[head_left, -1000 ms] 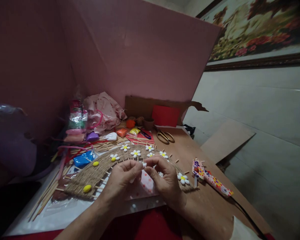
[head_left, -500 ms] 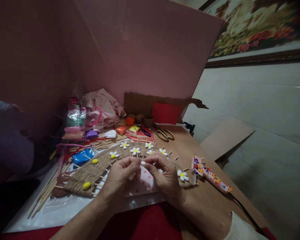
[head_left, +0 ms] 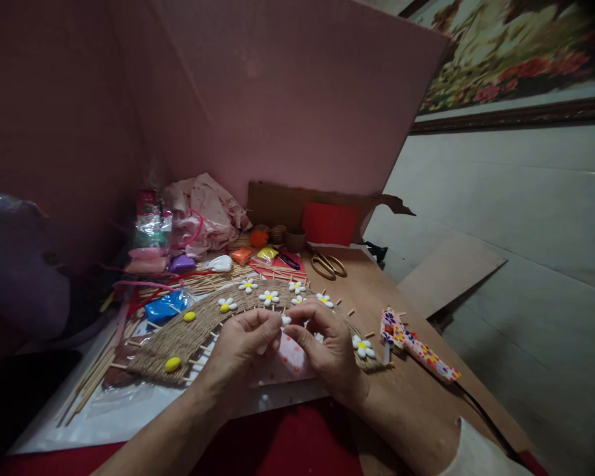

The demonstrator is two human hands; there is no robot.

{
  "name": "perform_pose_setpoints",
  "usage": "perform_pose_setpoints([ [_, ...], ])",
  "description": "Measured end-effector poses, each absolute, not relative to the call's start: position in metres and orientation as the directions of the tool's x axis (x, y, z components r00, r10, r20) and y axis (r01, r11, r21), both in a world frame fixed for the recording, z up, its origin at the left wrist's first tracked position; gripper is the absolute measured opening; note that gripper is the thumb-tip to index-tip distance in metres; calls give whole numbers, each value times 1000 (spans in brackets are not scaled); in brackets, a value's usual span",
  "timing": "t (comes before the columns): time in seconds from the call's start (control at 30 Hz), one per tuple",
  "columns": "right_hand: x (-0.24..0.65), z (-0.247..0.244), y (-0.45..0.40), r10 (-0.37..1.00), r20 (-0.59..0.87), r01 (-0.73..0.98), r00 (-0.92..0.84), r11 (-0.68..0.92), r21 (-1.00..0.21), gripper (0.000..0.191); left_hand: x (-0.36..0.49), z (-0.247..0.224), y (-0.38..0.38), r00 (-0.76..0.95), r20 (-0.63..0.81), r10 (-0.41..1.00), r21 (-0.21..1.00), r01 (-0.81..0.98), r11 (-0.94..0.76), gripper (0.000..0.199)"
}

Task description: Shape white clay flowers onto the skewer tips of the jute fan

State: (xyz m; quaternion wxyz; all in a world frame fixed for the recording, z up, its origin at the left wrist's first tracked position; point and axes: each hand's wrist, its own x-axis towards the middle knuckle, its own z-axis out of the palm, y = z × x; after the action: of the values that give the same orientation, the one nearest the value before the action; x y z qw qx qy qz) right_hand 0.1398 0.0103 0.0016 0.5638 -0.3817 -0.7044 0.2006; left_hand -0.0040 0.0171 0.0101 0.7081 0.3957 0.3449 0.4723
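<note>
My left hand (head_left: 245, 340) and my right hand (head_left: 330, 350) meet in front of me, fingertips together over a small piece of white clay (head_left: 286, 320). Thumb and index finger of each hand are pinched at it. Just behind them lies an arched woven twine panel (head_left: 203, 330) with stick ends poking out of its edges. White clay daisies (head_left: 268, 299) with yellow centres sit along the arch. Toward its left end are bare yellow clay discs (head_left: 172, 364). Pink dotted material (head_left: 292, 357) shows under my hands, partly hidden.
Gold-handled scissors (head_left: 328, 266), a blue clay pack (head_left: 166, 307), a white clay pack (head_left: 221, 264) and a yellow pack (head_left: 267, 254) lie behind the panel. At right rests a flower-patterned glue gun (head_left: 419, 347) with a black cord. Thin sticks (head_left: 89, 383) lie left.
My hands stay almost in place, still pinching. A little more of the white clay shows between the fingertips. The view has shifted slightly.
</note>
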Motion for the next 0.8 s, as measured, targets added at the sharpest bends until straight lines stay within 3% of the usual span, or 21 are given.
perform_pose_setpoints([
  [0.8, 141, 6, 9, 723, 684, 344, -94, 669, -659, 5, -4, 11, 16, 357, -137, 924, 876, -392, 282, 35],
])
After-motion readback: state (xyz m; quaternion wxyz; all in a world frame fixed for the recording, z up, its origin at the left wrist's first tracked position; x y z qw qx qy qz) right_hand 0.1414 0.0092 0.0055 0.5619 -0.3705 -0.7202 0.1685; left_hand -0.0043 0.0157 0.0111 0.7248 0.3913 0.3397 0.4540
